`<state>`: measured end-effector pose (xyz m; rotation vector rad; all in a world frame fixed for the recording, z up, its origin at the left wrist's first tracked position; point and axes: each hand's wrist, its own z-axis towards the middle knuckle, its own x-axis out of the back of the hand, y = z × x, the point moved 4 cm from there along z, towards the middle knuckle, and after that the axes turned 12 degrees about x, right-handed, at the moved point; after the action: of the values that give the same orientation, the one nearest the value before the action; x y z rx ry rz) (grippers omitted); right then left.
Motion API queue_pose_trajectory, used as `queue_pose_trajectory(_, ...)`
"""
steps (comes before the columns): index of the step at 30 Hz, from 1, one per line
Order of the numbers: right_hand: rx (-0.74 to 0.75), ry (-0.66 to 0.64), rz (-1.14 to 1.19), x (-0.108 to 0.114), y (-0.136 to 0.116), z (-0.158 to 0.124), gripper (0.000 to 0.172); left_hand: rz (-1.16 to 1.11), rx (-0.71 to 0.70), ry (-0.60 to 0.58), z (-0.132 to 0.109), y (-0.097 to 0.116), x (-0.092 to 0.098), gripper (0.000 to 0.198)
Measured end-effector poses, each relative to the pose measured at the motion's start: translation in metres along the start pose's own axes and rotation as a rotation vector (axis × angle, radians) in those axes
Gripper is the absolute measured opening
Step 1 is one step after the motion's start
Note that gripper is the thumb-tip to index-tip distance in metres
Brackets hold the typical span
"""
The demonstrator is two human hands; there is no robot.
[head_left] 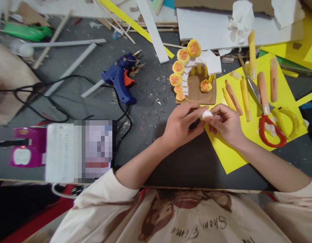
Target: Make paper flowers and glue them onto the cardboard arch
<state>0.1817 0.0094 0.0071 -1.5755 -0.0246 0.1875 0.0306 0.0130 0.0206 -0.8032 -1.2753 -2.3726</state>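
Observation:
Between the fingertips of both hands is a small white wad (206,115), perhaps paper or tissue; its exact material I cannot make out. My left hand (182,123) pinches it from the left, and my right hand (228,124) grips its other side. Just beyond the fingers stands a small cardboard model (197,89) with white steps and several yellow-and-orange rosettes along its curve. Beneath my right hand lies a yellow sheet (228,158), bearing orange and yellow crayon-like sticks (245,99) and scissors (263,104) with one red and one yellow handle loop.
A blue glue gun (120,76) with an orange trigger lies left of the model, its black cord trailing. Further left are a purple device (28,146) and a partly blurred-out screen (97,148). White board (236,28), strips and crumpled paper (242,20) cover the back.

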Motion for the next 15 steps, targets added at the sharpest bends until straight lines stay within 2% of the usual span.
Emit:
queue_pose_trajectory(5,-0.007,0.024,0.005,-0.001,0.000,0.001,0.038,-0.219,0.088,-0.036,0.001,0.000,0.002,0.036)
queue_pose_trajectory(10,0.000,0.013,-0.027,-0.002,-0.001,0.001,0.038,-0.492,0.345,0.044,0.003,-0.009,0.004,0.016)
queue_pose_trajectory(15,-0.001,0.008,-0.056,-0.001,-0.001,0.001,0.038,-0.521,0.335,0.031,0.007,-0.013,0.004,0.008)
